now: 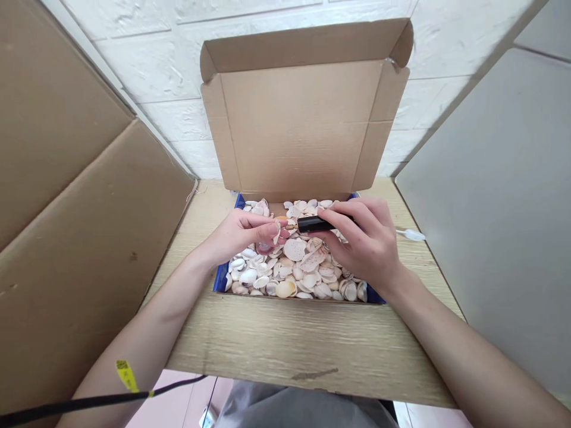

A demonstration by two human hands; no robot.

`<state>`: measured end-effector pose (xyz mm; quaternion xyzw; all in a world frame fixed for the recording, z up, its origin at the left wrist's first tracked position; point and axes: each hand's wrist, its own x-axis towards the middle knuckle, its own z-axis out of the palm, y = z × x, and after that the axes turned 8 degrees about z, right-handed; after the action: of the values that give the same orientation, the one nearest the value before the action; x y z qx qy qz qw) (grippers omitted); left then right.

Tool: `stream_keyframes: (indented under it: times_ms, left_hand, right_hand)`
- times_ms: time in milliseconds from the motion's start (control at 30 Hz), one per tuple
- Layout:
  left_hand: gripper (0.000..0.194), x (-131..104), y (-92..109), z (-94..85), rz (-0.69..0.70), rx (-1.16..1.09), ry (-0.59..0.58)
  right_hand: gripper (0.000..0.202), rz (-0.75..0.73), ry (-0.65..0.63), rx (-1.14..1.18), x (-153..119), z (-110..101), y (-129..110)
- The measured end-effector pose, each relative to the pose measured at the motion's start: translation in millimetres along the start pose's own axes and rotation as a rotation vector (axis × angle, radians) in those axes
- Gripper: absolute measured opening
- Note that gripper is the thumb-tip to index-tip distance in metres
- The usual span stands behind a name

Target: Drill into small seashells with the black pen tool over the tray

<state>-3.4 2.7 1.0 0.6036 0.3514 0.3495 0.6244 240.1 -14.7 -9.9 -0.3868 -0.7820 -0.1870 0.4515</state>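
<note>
A cardboard box [300,298] with blue inner sides lies open on the wooden table, filled with white, cream and brownish seashells [294,274]. Over its left part, my left hand [243,233] pinches a small pale shell [277,232] between thumb and fingers. My right hand [368,241] is above the right part, its fingers closed round a black cylindrical tool [313,223] with a thin gold-coloured tip. The tip points left, close to the fingers of my left hand; whether it touches the shell cannot be made out.
The box's raised lid [298,125] leans near a white brick-patterned wall [187,77]. Cardboard [80,249] stands at the left, a grey panel [499,178] at the right. A translucent plastic item [411,235] lies beside my right hand. A black cable [89,402] with a yellow tag crosses the lower left.
</note>
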Motion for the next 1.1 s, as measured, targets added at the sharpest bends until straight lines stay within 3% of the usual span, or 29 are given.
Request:
stream_keyframes:
  times_ms: [200, 400, 667, 933, 1100]
  left_hand:
    - [0.022, -0.4, 0.7, 1.0, 0.008, 0.002, -0.003]
    - [0.039, -0.7, 5.4, 7.8, -0.03, -0.025, 0.093]
    - [0.043, -1.1, 3.8, 11.8, 0.082, -0.005, 0.105]
    - [0.042, -1.5, 4.8, 17.0, 0.249, 0.173, 0.132]
    - [0.045, -1.8, 5.3, 16.8, 0.213, 0.193, 0.129]
  right_hand:
    - [0.027, 0.006, 0.023, -0.014, 1.0, -0.7, -1.5]
    - [0.02, 0.096, -0.036, -0.044, 0.6, 0.8, -0.6]
    - [0.026, 0.109, -0.167, 0.026, -0.5, 3.6, 0.1]
    - [0.032, 0.116, -0.288, 0.015, -1.2, 2.3, -3.0]
    - [0.031, 0.127, -0.285, 0.031, -1.7, 2.1, -3.1]
